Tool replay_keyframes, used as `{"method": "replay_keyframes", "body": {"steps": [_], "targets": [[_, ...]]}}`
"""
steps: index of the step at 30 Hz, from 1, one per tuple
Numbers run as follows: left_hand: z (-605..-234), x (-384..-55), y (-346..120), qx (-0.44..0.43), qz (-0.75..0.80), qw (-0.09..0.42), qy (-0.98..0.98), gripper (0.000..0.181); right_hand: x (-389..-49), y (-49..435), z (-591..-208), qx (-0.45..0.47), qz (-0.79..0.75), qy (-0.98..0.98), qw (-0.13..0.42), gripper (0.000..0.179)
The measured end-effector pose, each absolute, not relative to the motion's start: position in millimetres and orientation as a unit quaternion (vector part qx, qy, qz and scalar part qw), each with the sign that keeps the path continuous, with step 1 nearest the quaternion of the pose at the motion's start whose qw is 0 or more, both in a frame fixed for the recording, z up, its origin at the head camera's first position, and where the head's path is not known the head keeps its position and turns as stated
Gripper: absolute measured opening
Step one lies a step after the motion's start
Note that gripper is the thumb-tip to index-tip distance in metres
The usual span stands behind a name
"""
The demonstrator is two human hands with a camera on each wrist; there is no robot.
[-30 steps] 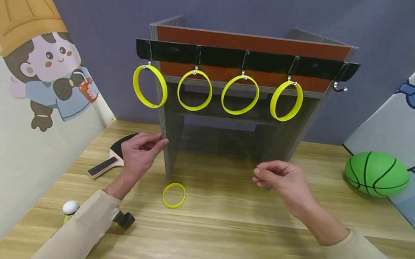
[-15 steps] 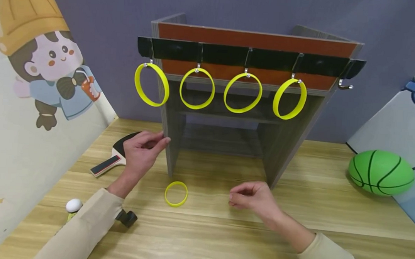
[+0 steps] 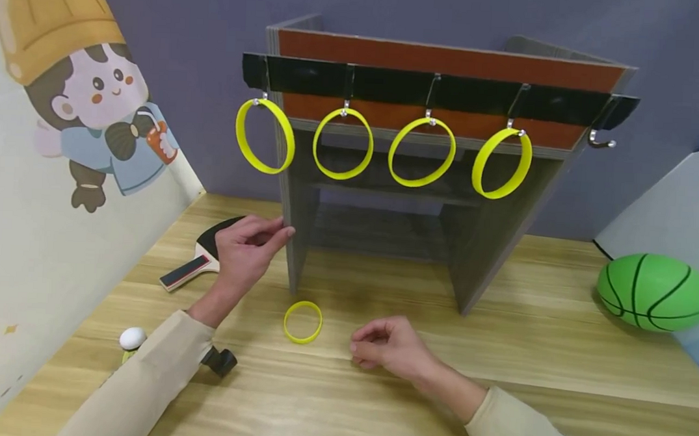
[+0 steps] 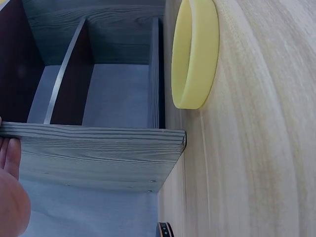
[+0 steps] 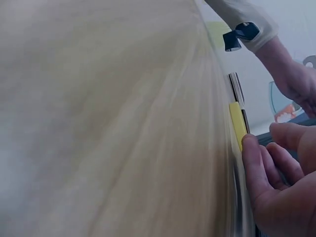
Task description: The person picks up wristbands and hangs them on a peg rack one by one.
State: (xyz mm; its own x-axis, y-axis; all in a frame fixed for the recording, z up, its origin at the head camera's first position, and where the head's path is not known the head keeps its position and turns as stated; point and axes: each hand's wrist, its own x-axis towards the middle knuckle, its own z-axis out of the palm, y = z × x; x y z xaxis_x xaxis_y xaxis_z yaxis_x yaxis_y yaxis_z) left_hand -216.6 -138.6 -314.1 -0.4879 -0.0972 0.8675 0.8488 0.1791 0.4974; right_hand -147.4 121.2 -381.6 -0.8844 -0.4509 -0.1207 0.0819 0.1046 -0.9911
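Observation:
My left hand (image 3: pixel 245 256) grips the front edge of the grey shelf's left side panel (image 4: pixel 98 148) between thumb and fingers. A yellow ring-shaped band (image 3: pixel 302 341) lies on the wooden table just in front of that panel. To the right of this band, low over the table, is my right hand (image 3: pixel 393 350), fingers loosely curled and holding nothing. In the right wrist view its fingertips overlap the yellow band (image 5: pixel 238 123). Several like bands, such as this yellow hanging band (image 3: pixel 342 177), dangle from hooks on the black strip (image 3: pixel 390 83) across the shelf's top.
At the strip's right end a bare metal hook (image 3: pixel 601 143) sticks out. A table tennis bat (image 3: pixel 186 272) lies behind my left hand, and a white ball (image 3: pixel 132 338) sits beside the left sleeve. A green ball (image 3: pixel 653 293) rests at the right.
My right hand has come down from beside the shelf's right panel and moved left toward the band on the table. The left hand stays on the panel, while the view shifts slightly.

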Motion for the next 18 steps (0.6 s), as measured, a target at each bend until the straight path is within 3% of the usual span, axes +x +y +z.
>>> {"method": "replay_keyframes", "body": {"steps": [9,18], "targets": [[-313,-217,-137,-0.290,-0.572,0.414,-0.646,0.023,-162,95,-384,-0.162,-0.616,0.755,0.156,0.021],[-313,-215,-135,-0.277,-0.570,0.421,-0.649,0.021,-178,75,-390,-0.131,-0.624,0.755,0.155,0.022]]}}
